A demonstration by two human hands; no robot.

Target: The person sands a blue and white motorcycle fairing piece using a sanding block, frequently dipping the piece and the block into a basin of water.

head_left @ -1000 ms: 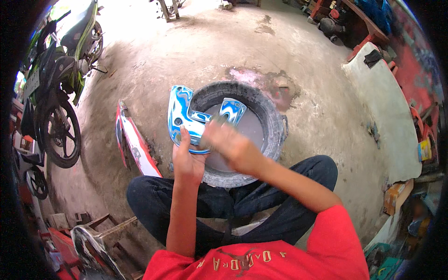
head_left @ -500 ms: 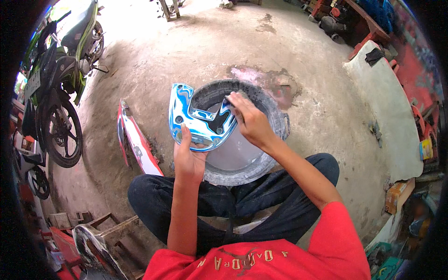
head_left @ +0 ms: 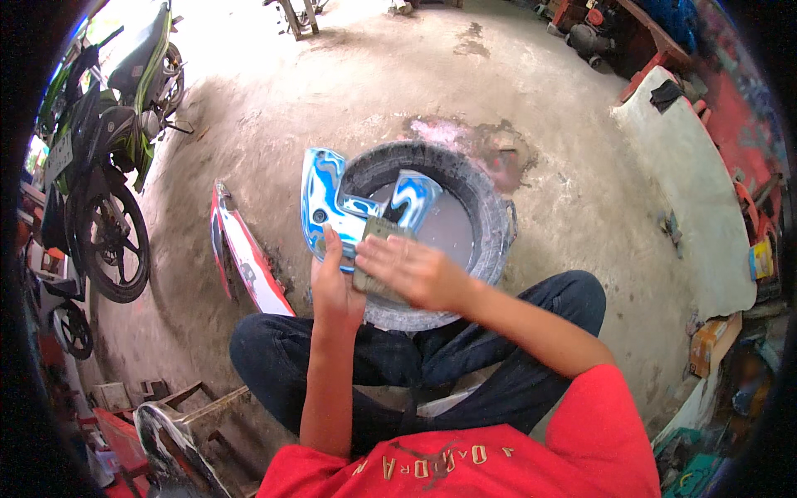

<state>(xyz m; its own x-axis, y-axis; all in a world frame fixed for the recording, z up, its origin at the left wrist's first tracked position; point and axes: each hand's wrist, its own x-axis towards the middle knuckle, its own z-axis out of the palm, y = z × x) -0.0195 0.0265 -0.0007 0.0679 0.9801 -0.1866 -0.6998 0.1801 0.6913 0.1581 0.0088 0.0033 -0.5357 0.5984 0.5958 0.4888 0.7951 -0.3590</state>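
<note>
A curved motorcycle body panel (head_left: 326,195), patterned in blue, white and grey, is held over a round black basin (head_left: 496,249) of cloudy grey water. My left hand (head_left: 334,282) grips the panel's lower left edge, thumb on top and the other fingers underneath, mostly hidden. Under my right hand (head_left: 419,270) lies a greenish-grey piece of sandpaper (head_left: 375,286), pressed flat against the panel's lower middle. The fingers are close together on the sheet, and they hide that part of the panel.
A red and white panel (head_left: 249,257) rests on the concrete floor left of the basin. Motorcycles (head_left: 112,191) stand farther left. Beside my left knee is a wooden frame (head_left: 195,415). A pale sheet (head_left: 689,199) lies along the right, near a cardboard box (head_left: 712,344).
My right hand has slid from the panel's right arm down and left to its lower middle, bringing the sandpaper into plain sight. My left hand keeps its hold, nearly still.
</note>
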